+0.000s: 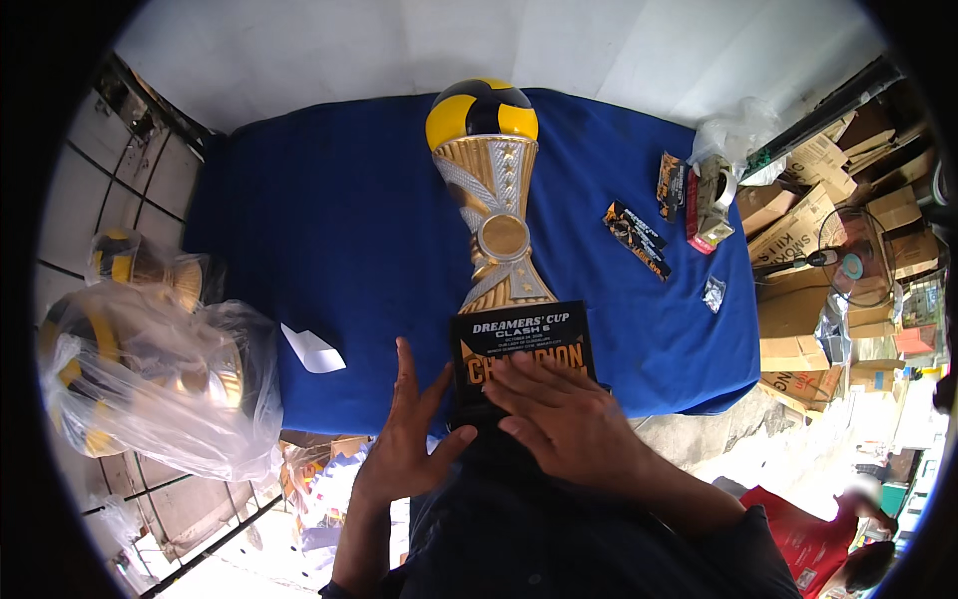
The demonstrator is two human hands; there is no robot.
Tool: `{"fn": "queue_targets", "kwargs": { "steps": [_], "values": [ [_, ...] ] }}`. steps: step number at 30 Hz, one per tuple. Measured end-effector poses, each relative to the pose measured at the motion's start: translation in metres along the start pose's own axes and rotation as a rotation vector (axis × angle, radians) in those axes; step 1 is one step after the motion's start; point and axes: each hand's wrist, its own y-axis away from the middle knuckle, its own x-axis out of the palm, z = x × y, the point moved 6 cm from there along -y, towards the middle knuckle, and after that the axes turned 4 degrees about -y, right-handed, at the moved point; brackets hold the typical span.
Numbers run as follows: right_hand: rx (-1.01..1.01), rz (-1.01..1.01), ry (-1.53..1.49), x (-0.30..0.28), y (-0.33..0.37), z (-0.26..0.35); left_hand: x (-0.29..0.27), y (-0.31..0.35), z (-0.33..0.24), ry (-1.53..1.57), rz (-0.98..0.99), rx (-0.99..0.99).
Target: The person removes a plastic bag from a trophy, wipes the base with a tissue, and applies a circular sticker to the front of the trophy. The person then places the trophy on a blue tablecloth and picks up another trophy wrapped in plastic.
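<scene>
While the right hand (564, 411) lies flat on the black rectangular plate (519, 334) of a gold-and-silver, ball-topped trophy (505, 238) at centre frame, the left hand (411, 434) is spread — perhaps touching the plate — neither gripping anything.

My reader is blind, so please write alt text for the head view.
A right hand lies on the black plaque of a gold-silver trophy topped with a yellow-black ball; the left hand is beside the plaque. Blue cloth lies beneath.
</scene>
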Motion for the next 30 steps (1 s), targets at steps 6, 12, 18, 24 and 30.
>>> {"fn": "queue_targets", "kwargs": {
  "steps": [6,12,18,24,30],
  "values": [
    [0.307,-0.077,0.382,-0.074,0.052,-0.06,0.004,0.01,0.004,0.016,-0.124,-0.033],
    [0.154,-0.375,-0.085,-0.069,0.01,-0.079,0.004,-0.029,0.015,0.528,-0.132,-0.099],
    [0.221,-0.34,-0.149,-0.044,-0.012,-0.095,-0.004,-0.082,0.008,0.2,-0.014,-0.263],
    [0.207,-0.342,-0.218,-0.042,-0.013,-0.096,0.002,-0.071,-0.028,-0.172,-0.154,-0.333],
    [0.124,-0.267,-0.409,-0.037,-0.012,-0.11,0.013,-0.067,-0.03,-0.001,-0.154,-0.58]
  ]
}}
